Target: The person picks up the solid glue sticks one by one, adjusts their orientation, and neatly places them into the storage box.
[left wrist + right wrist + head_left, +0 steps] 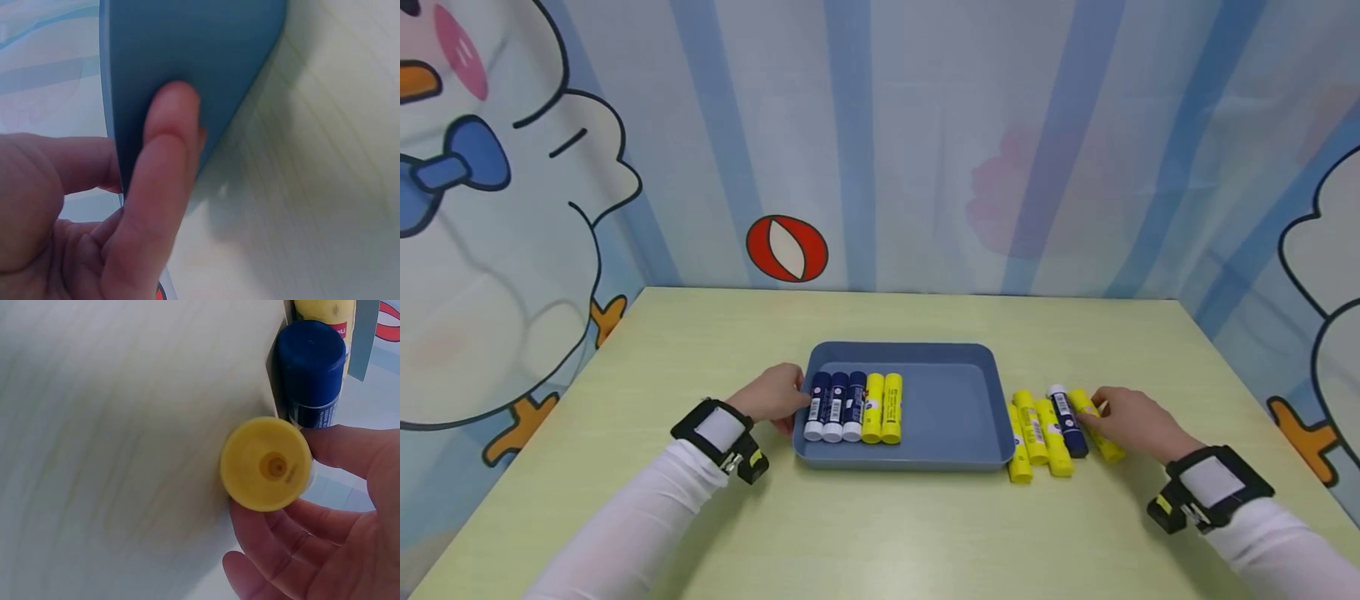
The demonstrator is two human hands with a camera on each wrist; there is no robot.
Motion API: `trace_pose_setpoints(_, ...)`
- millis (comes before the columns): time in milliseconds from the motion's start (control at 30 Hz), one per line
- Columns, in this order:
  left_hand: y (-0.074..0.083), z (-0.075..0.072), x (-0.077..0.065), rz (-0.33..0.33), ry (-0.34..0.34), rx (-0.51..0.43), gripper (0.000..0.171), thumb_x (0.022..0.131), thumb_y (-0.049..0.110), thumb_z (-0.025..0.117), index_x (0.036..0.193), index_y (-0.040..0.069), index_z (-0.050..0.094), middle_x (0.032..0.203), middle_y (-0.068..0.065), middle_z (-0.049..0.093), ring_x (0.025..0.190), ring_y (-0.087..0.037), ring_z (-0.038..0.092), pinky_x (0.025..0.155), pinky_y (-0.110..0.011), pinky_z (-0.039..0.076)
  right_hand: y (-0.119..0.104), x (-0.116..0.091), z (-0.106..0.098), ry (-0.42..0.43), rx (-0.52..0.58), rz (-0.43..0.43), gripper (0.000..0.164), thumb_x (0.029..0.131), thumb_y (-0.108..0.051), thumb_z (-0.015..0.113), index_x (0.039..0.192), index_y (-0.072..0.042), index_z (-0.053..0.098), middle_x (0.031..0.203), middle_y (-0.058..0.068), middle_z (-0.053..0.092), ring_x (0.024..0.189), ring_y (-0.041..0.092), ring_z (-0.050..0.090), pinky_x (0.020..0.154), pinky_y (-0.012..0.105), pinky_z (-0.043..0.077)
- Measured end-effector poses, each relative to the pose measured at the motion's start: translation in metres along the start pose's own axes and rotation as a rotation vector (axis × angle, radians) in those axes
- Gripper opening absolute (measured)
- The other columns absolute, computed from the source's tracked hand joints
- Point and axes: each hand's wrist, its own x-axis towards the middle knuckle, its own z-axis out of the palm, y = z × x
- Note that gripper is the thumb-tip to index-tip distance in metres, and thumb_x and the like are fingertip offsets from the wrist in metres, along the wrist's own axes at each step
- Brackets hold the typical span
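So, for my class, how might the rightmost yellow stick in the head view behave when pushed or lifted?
The rightmost yellow stick would probably roll if pushed sideways, given its round end. It looks stiff: its body shows straight, without sagging. Its smooth-looking surface may be slippery.

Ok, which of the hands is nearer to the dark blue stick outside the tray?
Right. The right hand holds the yellow stick just right of the dark blue stick; the left hand is at the tray's left edge, across the tray from it.
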Motion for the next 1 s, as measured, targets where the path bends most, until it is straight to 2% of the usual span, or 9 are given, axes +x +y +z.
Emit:
trace_pose_setpoints(200,0.004,-0.002,-0.002,-0.023,-0.001,0.000,0.009,0.094,0.004,0.054,0.091,-0.003,0.050,0.069,-0.014,0.062,0.048,-0.018,0.063,0.048,-0.030,0.055,-0.002,0.001,-0.001,0.018,-0.004,-0.021,0.043,0.093,-0.026,0.064,0.110,0.013,0.057,0.094,0.024,0.063,0.071,0.023,0.058,0.061,0.037,0.051)
trace_pose_setpoints(633,0.005,0.001,0.000,-0.070,-0.013,0.015,0.012,0.095,0.007,0.056,0.098,-0.003,0.051,0.079,-0.014,0.062,0.053,-0.019,0.064,0.049,-0.029,0.054,0.004,-0.002,0.005,0.037,0.041,0.001,0.044,0.092,-0.025,0.064,0.111,0.014,0.056,0.093,0.022,0.062,0.068,0.021,0.055,0.058,0.034,0.050)
trace_pose_setpoints(833,0.003,0.001,-0.002,-0.071,-0.015,0.013,0.011,0.095,0.007,0.056,0.097,-0.003,0.051,0.078,-0.014,0.062,0.052,-0.019,0.064,0.048,-0.029,0.054,0.008,-0.002,0.004,0.028,0.132,0.020,0.049,0.093,-0.028,0.062,0.115,0.015,0.054,0.095,0.022,0.060,0.072,0.023,0.055,0.060,0.033,0.049)
trace_pose_setpoints(1000,0.005,0.002,0.000,-0.056,-0.008,0.014,0.010,0.095,0.006,0.056,0.095,-0.003,0.051,0.076,-0.014,0.062,0.050,-0.019,0.063,0.048,-0.029,0.054,0.011,-0.002,0.000,0.040,0.199,-0.014,0.052,0.095,-0.029,0.060,0.119,0.017,0.051,0.098,0.024,0.060,0.075,0.023,0.056,0.061,0.034,0.050)
